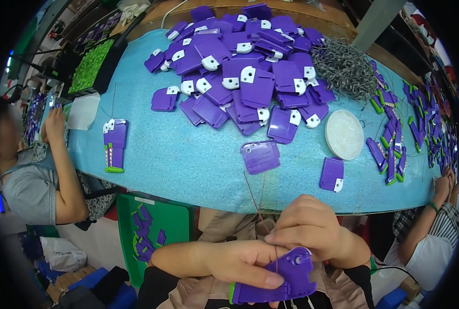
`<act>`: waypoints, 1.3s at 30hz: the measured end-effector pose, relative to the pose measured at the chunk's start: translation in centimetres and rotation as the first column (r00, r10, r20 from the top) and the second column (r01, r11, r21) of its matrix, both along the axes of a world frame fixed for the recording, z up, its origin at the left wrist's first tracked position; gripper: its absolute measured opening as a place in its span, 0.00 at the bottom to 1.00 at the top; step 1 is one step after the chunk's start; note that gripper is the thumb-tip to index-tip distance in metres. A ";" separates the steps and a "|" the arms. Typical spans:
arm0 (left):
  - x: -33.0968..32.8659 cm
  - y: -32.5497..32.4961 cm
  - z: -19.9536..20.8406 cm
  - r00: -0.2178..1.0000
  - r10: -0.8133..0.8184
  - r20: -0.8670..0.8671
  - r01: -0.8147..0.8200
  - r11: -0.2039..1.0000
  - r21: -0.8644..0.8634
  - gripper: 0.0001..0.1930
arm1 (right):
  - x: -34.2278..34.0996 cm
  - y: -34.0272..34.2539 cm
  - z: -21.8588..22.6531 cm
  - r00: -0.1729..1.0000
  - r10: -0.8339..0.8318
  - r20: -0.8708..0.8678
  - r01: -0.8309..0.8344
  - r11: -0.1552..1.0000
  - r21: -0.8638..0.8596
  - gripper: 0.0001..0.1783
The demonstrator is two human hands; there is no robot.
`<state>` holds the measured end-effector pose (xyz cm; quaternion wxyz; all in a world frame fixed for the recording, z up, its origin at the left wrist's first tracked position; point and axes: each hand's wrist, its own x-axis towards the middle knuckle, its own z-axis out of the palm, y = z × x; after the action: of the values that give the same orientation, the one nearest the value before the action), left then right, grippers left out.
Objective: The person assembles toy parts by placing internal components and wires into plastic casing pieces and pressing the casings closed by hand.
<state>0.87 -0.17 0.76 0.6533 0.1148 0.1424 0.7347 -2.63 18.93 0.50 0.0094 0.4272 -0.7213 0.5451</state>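
The blue desk (193, 165) in front of you carries a big pile of purple parts (258, 90). Below its near edge, the fingers of your left hand (240, 263) are gripping one purple piece (297, 275), and those of your right hand (308, 226) are pinching a thin wire (252, 196) above it.

From here, the purple part (297, 278) hides fingers of the left hand (240, 265) — not the thumb. The rightmost co-worker (420, 257) is partly cut off.

I saw a flat, green-ended purple plastic piece (300, 277) held tilted, a thin reddish wire (252, 197) slanting beyond it.
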 end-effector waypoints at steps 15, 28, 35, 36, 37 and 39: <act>-1.1 0.6 0.8 0.547 0.143 -0.825 -0.657 0.683 -0.318 0.11 | -0.6 0.9 -1.0 0.951 -0.237 0.199 0.287 0.915 -0.282 0.13; -1.4 1.0 0.7 0.506 0.185 -0.843 -0.704 0.653 -0.280 0.11 | -0.3 1.5 -0.3 0.885 -0.400 -0.238 0.414 0.910 0.008 0.17; -1.3 0.2 0.5 0.614 0.229 -0.755 -0.634 0.713 -0.299 0.11 | 0.1 1.4 1.9 0.646 -0.036 0.762 0.294 0.933 -0.206 0.07; -1.4 0.0 0.4 0.612 0.224 -0.758 -0.631 0.716 -0.298 0.11 | 0.0 1.5 2.4 0.650 -0.038 0.759 0.299 0.931 -0.209 0.07; -1.5 -0.2 0.4 0.626 0.273 -0.730 -0.607 0.758 -0.237 0.11 | -0.4 1.7 2.6 0.638 -0.001 0.770 0.247 0.948 -0.203 0.06; -1.6 -0.5 0.5 0.640 0.315 -0.701 -0.580 0.796 -0.172 0.11 | -1.7 1.4 2.8 0.717 -0.024 0.697 0.193 0.967 -0.165 0.04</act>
<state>-0.70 -0.65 1.29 0.3656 0.1886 0.5207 0.7481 -4.33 20.35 3.28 -0.1785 0.1466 -0.6299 0.7415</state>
